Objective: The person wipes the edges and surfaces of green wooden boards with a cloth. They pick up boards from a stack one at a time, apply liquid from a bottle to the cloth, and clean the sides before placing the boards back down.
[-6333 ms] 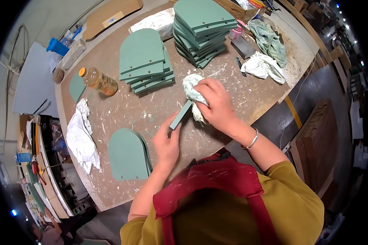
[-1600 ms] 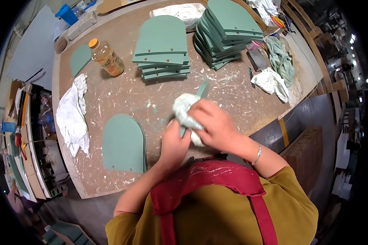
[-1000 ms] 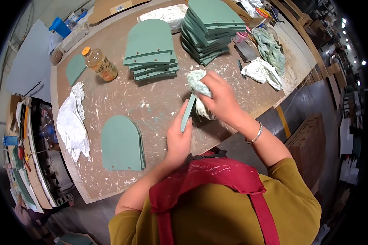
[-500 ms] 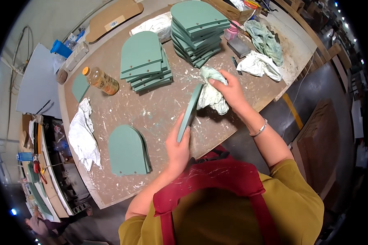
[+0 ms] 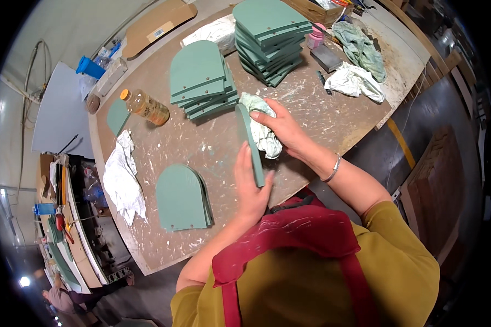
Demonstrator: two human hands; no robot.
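My left hand (image 5: pixel 250 188) holds a green arch-shaped board (image 5: pixel 249 143) upright on its edge above the workbench (image 5: pixel 333 117). My right hand (image 5: pixel 281 126) presses a pale green rag (image 5: pixel 263 132) against the board's right face near its top. Flat on the bench to the left lies a small pile of the same arched boards (image 5: pixel 183 197). Two more stacks of them stand further back, one in the middle (image 5: pixel 199 79) and a taller one (image 5: pixel 268 32) to the right.
An amber bottle (image 5: pixel 145 107) lies on its side at the back left. A white rag (image 5: pixel 123 177) hangs near the left edge; other rags (image 5: pixel 353 82) and a pink cup (image 5: pixel 316 38) sit at the right. The paint-stained bench ends just before my body.
My right hand with the rag has slid along the upright board, from its lower part up toward its top. My left hand keeps the board standing on edge.
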